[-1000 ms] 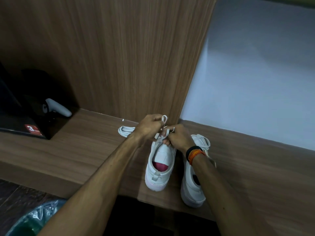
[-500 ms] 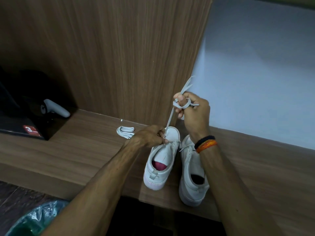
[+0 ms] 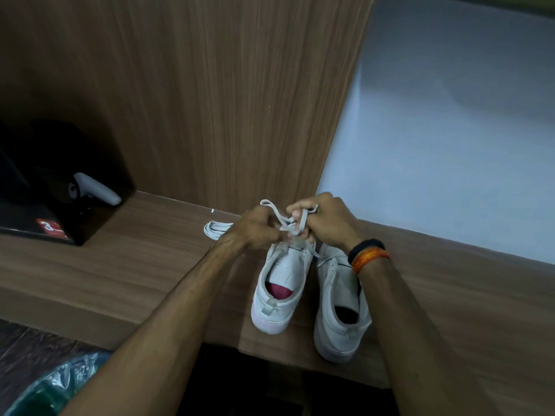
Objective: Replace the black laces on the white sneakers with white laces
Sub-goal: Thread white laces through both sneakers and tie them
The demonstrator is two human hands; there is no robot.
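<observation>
Two white sneakers stand heels toward me on the wooden ledge (image 3: 126, 265): the left sneaker (image 3: 277, 292) with a pink insole and the right sneaker (image 3: 339, 313). Above the left sneaker's front, my left hand (image 3: 255, 229) and my right hand (image 3: 327, 222) both pinch the white lace (image 3: 283, 219), which loops and crosses between them. The shoe's toe is hidden behind my hands. A folded bundle of white lace (image 3: 216, 229) lies on the ledge just left of my left hand. No black lace is visible.
A tall wooden panel (image 3: 225, 100) rises right behind the shoes, with a pale wall (image 3: 450, 130) to its right. A black box with a red label (image 3: 48, 226) and a grey handle (image 3: 96, 190) sit at far left. A green plastic bag (image 3: 51, 388) lies below the ledge.
My right hand, which had pulled the lace up high, has come back down to meet my left hand over the left sneaker. The lace now crosses in loops between both hands.
</observation>
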